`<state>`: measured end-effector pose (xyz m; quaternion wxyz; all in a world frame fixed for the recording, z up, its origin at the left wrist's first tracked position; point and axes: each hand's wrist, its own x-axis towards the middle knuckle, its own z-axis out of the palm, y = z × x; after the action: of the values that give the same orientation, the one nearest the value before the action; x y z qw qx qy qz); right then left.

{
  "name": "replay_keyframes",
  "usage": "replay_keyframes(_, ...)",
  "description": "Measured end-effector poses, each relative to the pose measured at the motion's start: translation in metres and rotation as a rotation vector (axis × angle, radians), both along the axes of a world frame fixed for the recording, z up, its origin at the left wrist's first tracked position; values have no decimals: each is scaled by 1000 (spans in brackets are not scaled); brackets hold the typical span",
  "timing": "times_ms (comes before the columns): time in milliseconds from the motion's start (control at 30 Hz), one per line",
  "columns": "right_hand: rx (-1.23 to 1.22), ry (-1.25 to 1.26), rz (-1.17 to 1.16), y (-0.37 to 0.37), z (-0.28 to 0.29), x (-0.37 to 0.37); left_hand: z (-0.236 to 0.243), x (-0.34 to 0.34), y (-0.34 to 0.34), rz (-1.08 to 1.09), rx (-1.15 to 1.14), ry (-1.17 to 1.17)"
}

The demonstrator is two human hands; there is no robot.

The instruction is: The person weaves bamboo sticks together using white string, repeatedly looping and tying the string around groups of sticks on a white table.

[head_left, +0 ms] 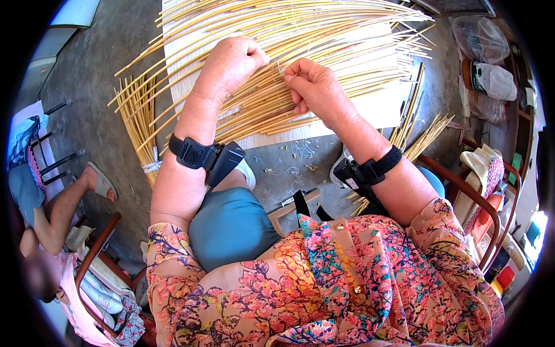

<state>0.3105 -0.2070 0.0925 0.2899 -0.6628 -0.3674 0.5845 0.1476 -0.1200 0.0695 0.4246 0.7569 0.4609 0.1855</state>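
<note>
Long thin yellow reed stalks (260,104) lie side by side across a pale board (378,61), with rows of white thread binding them. Over the middle of the stalks, my left hand (234,62) is closed in a pinch, its knuckles up; what its fingertips hold is too small to make out. Just to the right, my right hand (317,89) pinches a fine white thread (280,66) between thumb and forefinger, with the other fingers curled. The fingertips of the two hands are a short gap apart. Both wrists wear black straps with small devices.
A tied bundle of stalks (139,124) leans at the board's left, and more stalks (429,136) stand at the right. Thread scraps and cut stalk ends (300,150) litter the floor. Another person (69,196) sits at left. A wooden-armed chair (462,185) stands at right.
</note>
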Motion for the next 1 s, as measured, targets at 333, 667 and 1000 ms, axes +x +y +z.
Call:
replay_keyframes(333,-6,-5,-5,1,1,0,3,2,-3,-2,7,-8)
replay_keyframes(667,5,4,-14,0,-1,-1,-1,2,-4,-6,22,2)
replay_keyframes(1000,20,0,-42,1,-4,-1,-4,6,-5,-54,138,0)
